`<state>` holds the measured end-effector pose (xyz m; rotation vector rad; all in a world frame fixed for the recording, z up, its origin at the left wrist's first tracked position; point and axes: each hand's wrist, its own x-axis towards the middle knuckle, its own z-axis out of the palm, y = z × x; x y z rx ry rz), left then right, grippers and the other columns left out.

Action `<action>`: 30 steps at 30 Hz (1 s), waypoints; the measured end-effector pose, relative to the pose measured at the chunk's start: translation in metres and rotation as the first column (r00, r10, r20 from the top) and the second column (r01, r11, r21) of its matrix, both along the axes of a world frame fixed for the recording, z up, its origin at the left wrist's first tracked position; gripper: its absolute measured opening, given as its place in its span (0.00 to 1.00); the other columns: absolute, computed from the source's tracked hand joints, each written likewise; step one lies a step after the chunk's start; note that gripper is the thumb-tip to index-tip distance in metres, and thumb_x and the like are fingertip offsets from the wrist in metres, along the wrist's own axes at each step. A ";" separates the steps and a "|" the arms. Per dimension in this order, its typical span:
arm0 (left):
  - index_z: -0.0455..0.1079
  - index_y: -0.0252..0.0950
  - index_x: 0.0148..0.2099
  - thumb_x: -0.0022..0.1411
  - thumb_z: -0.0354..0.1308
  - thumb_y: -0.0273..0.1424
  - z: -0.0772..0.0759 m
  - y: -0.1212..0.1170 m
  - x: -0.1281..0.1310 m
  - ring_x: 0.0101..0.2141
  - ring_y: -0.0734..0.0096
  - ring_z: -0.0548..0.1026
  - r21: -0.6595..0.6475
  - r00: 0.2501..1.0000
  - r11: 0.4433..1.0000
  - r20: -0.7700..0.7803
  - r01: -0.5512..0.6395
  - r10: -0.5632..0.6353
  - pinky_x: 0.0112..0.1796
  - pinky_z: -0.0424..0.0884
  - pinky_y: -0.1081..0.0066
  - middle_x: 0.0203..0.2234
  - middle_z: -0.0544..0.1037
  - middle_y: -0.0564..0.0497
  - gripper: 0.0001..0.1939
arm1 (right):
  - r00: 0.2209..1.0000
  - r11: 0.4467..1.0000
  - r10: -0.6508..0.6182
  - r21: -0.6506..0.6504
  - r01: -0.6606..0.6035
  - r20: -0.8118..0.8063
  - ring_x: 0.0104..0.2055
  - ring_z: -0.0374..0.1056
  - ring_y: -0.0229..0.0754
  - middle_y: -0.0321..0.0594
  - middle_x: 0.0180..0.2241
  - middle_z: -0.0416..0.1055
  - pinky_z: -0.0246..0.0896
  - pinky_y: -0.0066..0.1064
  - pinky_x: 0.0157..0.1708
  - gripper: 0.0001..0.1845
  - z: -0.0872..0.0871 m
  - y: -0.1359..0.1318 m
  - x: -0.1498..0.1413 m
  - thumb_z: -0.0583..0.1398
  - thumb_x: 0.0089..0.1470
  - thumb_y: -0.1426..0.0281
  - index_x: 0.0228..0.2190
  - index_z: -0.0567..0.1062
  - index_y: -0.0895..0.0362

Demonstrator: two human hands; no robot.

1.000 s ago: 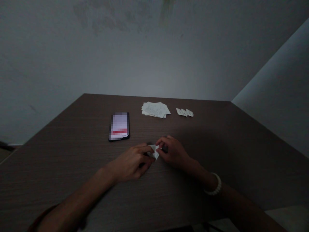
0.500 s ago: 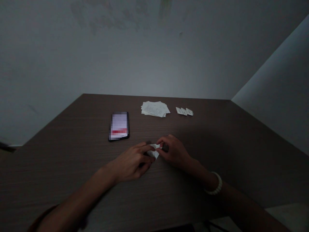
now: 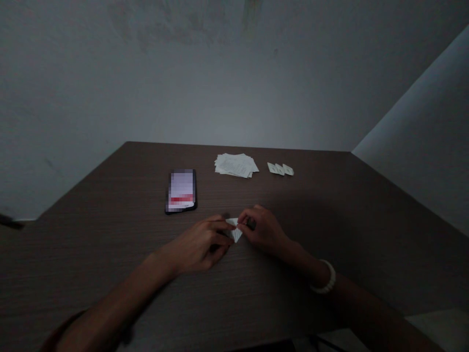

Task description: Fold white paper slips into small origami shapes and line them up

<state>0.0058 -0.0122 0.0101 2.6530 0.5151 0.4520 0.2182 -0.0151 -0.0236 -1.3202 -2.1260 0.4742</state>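
Note:
A small white slip of paper, partly folded, lies on the dark wooden table between my two hands. My left hand pinches its left side with thumb and forefinger. Its right side is pinched by the fingertips of my right hand, which has a white beaded bracelet on the wrist. Both hands rest low on the tabletop, fingers curled, and hide part of the paper.
A phone with a lit screen lies flat, left of centre. Farther back sits a loose stack of white paper slips, with three small folded paper pieces in a row to its right. Grey walls close the table's far and right sides.
The fingers of both hands have shifted slightly on the paper, and the slip looks more tightly folded. The hands have stayed in the same spot.

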 end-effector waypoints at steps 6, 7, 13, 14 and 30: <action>0.74 0.36 0.41 0.60 0.51 0.21 -0.004 0.001 -0.001 0.42 0.63 0.74 0.047 1.000 0.999 0.005 -0.006 0.006 0.53 0.64 0.56 0.37 0.78 0.48 0.12 | 1.000 1.000 -0.004 0.005 0.004 0.013 0.33 0.64 0.41 0.36 0.28 0.72 0.55 0.30 0.33 0.04 0.002 -0.001 -0.002 0.64 0.50 0.74 0.30 0.73 0.55; 0.73 0.36 0.41 0.60 0.51 0.21 -0.004 0.001 -0.001 0.42 0.63 0.73 0.054 1.000 0.999 -0.007 -0.004 0.004 0.53 0.64 0.56 0.38 0.78 0.47 0.12 | 1.000 1.000 -0.004 0.001 0.004 0.012 0.33 0.64 0.41 0.36 0.28 0.72 0.55 0.30 0.33 0.04 0.002 -0.001 -0.002 0.63 0.50 0.74 0.30 0.73 0.55; 0.73 0.35 0.31 0.59 0.51 0.21 0.001 -0.001 -0.002 0.44 0.60 0.72 0.074 0.998 0.997 -0.052 -0.014 0.018 0.49 0.68 0.58 0.43 0.75 0.46 0.10 | 0.992 0.992 0.126 -0.002 -0.126 0.032 0.35 0.64 0.41 0.37 0.30 0.71 0.56 0.31 0.37 0.10 0.007 0.006 0.007 0.64 0.50 0.74 0.37 0.72 0.56; 0.73 0.35 0.31 0.59 0.51 0.21 0.001 -0.001 -0.002 0.44 0.60 0.72 0.075 0.999 0.997 -0.042 -0.010 0.014 0.48 0.68 0.58 0.43 0.75 0.46 0.10 | 0.986 0.987 0.161 0.006 -0.161 0.043 0.36 0.64 0.41 0.37 0.31 0.71 0.56 0.32 0.38 0.11 0.009 0.007 0.009 0.64 0.50 0.73 0.38 0.72 0.56; 0.74 0.35 0.33 0.59 0.52 0.21 -0.002 0.001 -0.005 0.40 0.64 0.72 -0.028 1.000 0.999 0.015 -0.015 0.016 0.42 0.70 0.65 0.38 0.74 0.46 0.10 | 0.905 0.910 0.413 -0.029 -0.413 0.100 0.38 0.64 0.41 0.38 0.33 0.73 0.55 0.34 0.41 0.02 0.017 0.004 0.017 0.63 0.55 0.69 0.32 0.77 0.53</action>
